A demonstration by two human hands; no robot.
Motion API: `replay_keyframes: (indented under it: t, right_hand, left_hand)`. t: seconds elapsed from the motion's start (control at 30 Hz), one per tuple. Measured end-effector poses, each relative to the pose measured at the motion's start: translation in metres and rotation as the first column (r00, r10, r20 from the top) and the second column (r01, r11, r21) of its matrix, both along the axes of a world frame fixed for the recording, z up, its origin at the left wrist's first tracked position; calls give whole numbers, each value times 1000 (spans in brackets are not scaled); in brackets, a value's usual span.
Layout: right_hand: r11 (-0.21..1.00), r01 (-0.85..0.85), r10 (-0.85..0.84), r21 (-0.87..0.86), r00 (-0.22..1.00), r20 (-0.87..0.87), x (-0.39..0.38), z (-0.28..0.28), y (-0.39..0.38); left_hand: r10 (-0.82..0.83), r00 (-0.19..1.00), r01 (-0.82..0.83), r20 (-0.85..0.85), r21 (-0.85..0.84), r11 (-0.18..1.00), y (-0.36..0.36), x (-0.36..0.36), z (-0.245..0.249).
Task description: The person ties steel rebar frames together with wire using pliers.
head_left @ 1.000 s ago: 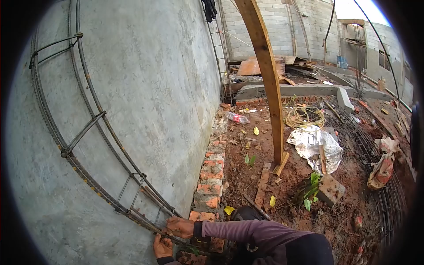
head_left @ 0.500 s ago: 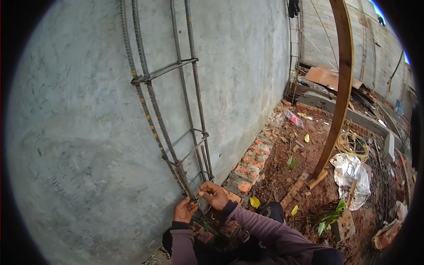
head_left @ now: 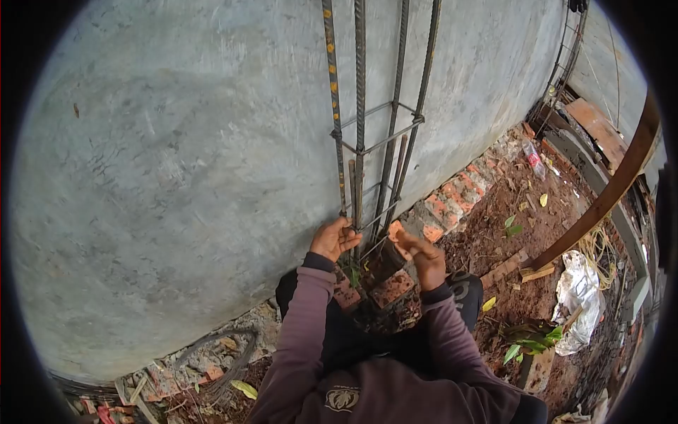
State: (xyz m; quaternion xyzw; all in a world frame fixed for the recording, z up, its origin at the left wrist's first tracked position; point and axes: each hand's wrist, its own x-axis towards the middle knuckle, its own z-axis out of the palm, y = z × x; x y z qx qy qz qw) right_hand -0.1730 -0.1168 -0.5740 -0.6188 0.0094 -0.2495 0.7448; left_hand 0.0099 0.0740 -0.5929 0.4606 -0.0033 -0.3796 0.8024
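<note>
Right hand moved apart from left hand at rebar cage

Wall in front of me: broad grey cement-plastered wall, scuffed and mottled
Wall at my upper right: pale grey wall
Wall's foot: rough strip of orange-red bricks and grey mortar
Ground to my right: bare reddish-brown soil, scattered yellow leaves
Timber I see: long brown wooden beam, tilted
Beside its foot: crumpled white plastic sheet
Light around me: soft daylight
</note>
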Motion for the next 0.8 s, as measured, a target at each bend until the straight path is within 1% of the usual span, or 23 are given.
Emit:
replay_keyframes:
  t: [0.03,0.07,0.1,0.13,0.17,0.2,0.23,0.27,0.3,0.37,0.47,0.57,0.6,0.67,0.7,0.77,0.8]
  right_hand:
    - [983,3,33,-183,980,196,8,15,-23]
    - [978,-87,132,-191,963,235,9,50,-38]
    - [954,-260,291,-149,922,255,18,70,-57]
    - [902,-431,404,12,855,325,31,83,-67]
    - [912,-409,409,-23,906,112,44,99,-70]
    - [916,-396,388,-65,915,-107,57,116,-68]
    - [913,-393,342,-112,884,-318,65,124,-61]
    - [765,-490,271,-417,833,-482,71,123,-50]
    - [506,-579,142,-639,787,-601,80,118,-36]
    - [405,-473,63,-782,868,-492,78,89,-2]
    - [527,-180,-136,-831,947,-291,64,56,40]
    - [628,158,-283,-762,958,-35,54,23,68]
    - [642,224,-313,-733,950,15,53,19,76]
    - [703,331,-394,-629,918,43,53,10,88]
    - [726,381,-435,-573,899,46,52,5,93]
    - [835,335,-418,-435,902,-108,55,-4,99]
    - [878,312,-396,-363,900,-182,55,-7,101]
  left_hand:
    - [14,1000,-14,18,10,1000,-1,-3,4]
    - [3,1000,-3,23,-13,1000,0,-3,5]
    - [5,1000,-6,27,15,1000,0,-2,6]
    - [3,999,-4,34,43,999,0,-2,8]
    - [-2,999,-1,41,70,998,-1,-2,9]
    - [-12,998,8,59,60,998,-1,0,5]
    - [-6,998,0,69,79,997,-2,-1,7]
    - [2,997,-10,82,98,995,-3,-2,10]
    - [10,995,-21,95,119,993,-3,-3,12]
    - [47,994,-57,97,109,992,-5,-5,11]
    - [78,992,-86,97,86,993,-7,-9,11]
    - [129,988,-133,86,44,990,-7,-21,18]
    - [155,984,-158,91,31,987,-6,-29,23]
    - [179,976,-179,124,-9,984,-1,-40,18]
    - [189,968,-196,164,26,980,0,-43,17]
    - [211,948,-240,238,96,966,7,-53,20]
    - [196,940,-239,280,132,962,8,-56,23]
